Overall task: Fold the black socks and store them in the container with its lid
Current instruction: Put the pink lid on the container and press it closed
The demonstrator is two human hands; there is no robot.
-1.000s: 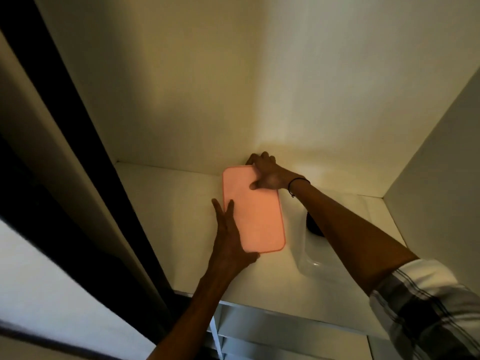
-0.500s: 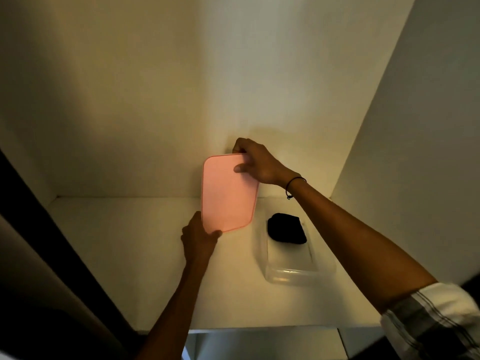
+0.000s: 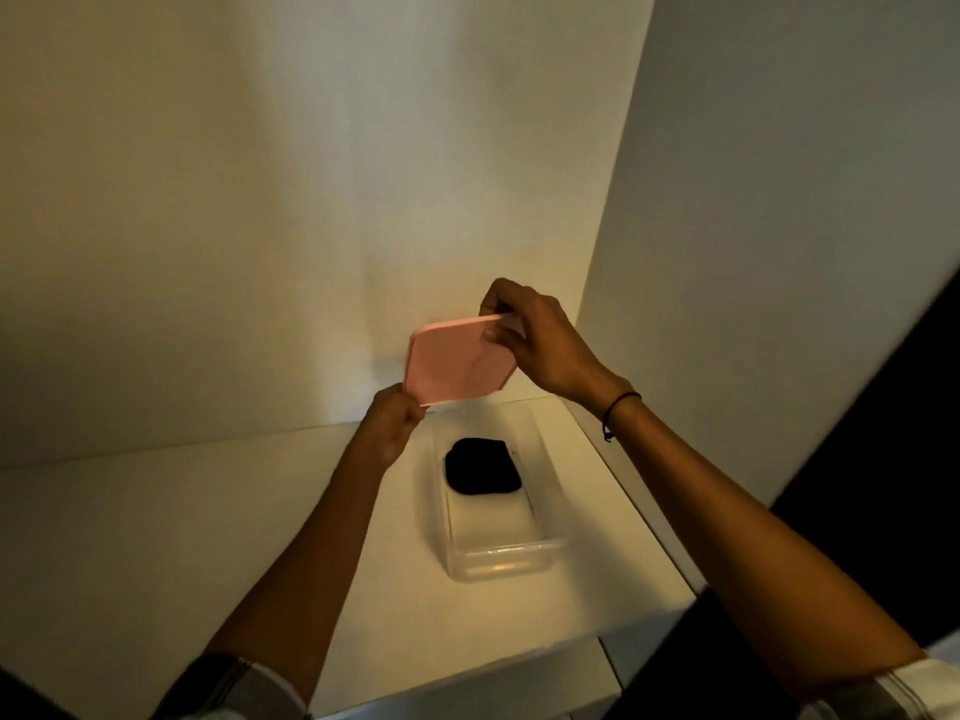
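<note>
A clear plastic container point(image 3: 503, 561) rests on the white shelf, and a folded bundle of black socks point(image 3: 482, 466) lies in its far half. I hold the pink lid point(image 3: 454, 362) tilted in the air above the container's far end. My left hand point(image 3: 390, 427) grips the lid's lower left corner. The upper right edge is pinched by my right hand point(image 3: 535, 339). The lid does not touch the container.
The white shelf point(image 3: 171, 517) sits inside a cupboard, with a back wall point(image 3: 311, 200) close behind and a side wall point(image 3: 779, 252) at the right. The shelf's front edge point(image 3: 467, 678) runs below the container. A dark panel fills the lower right.
The lid has been lifted from the shelf and carried right, from beside the container to above its far end. Both hands stayed on it. My view has swung left to right.
</note>
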